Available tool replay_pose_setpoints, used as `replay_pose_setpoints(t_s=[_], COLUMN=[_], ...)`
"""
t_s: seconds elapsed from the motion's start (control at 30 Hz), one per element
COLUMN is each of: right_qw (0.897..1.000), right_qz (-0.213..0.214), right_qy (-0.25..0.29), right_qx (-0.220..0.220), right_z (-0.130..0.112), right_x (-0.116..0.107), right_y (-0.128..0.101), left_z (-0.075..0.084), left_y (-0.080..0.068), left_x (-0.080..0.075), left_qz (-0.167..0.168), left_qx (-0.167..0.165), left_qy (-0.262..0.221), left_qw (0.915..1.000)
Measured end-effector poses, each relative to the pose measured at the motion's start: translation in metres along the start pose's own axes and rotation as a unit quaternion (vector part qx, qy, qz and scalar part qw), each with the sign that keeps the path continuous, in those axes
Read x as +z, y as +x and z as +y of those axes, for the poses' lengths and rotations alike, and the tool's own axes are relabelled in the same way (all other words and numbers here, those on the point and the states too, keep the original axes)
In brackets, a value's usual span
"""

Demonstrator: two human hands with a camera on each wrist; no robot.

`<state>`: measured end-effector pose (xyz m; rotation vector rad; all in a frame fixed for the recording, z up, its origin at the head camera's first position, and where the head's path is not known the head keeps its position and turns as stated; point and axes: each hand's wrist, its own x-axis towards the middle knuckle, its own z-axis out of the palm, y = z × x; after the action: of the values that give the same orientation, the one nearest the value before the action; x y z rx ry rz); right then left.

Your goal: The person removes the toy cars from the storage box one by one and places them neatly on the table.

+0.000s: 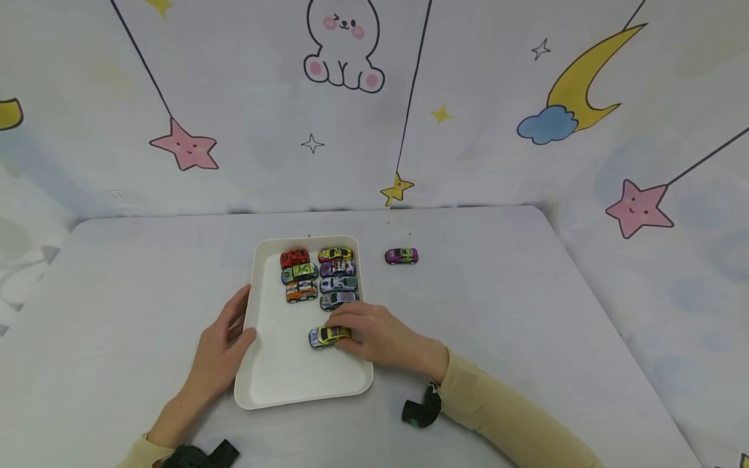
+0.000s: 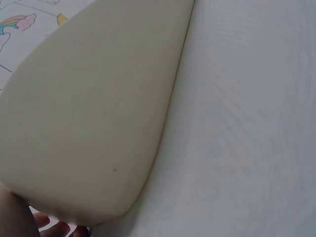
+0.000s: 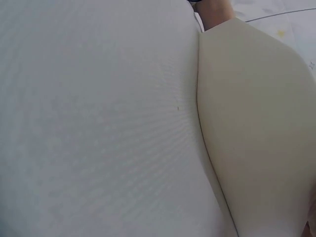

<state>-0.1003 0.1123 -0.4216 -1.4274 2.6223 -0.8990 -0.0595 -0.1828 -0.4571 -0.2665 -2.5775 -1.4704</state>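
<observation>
A white tray [image 1: 275,383] lies on the table and holds several small toy cars in two columns at its far end. In the tray's middle my right hand [image 1: 374,335] pinches a yellow toy car [image 1: 329,336] that rests on the tray floor. My left hand [image 1: 225,344] holds the tray's left rim, thumb over the edge. A purple toy car [image 1: 401,256] stands alone on the table, right of the tray. The left wrist view shows only the tray's outer wall [image 2: 94,113]. In the right wrist view the tray's wall [image 3: 256,123] fills the right side.
The grey table [image 1: 526,312] spreads wide on both sides of the tray. A wall cloth with stars, a moon and a bunny rises behind its far edge. A black wrist strap [image 1: 422,411] lies by my right forearm.
</observation>
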Motion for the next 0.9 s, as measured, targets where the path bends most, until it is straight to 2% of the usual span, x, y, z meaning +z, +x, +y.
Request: replay_pose_setpoints(t_s=[0.5,0.9], right_qw=[0.991,0.986], right_qz=[0.086,0.141], right_qy=[-0.005,-0.021], right_qx=[-0.098,-0.090], right_z=[0.006,0.013], right_x=[-0.001,-0.008], right_y=[-0.002,-0.009], left_z=[0.000,-0.001], left_y=[0.000,0.001], left_x=[0.001,0.001], left_qz=[-0.001,0.000], left_qx=[-0.005,-0.002], left_qy=[0.000,0.005], left_qw=[1.0000,1.0000])
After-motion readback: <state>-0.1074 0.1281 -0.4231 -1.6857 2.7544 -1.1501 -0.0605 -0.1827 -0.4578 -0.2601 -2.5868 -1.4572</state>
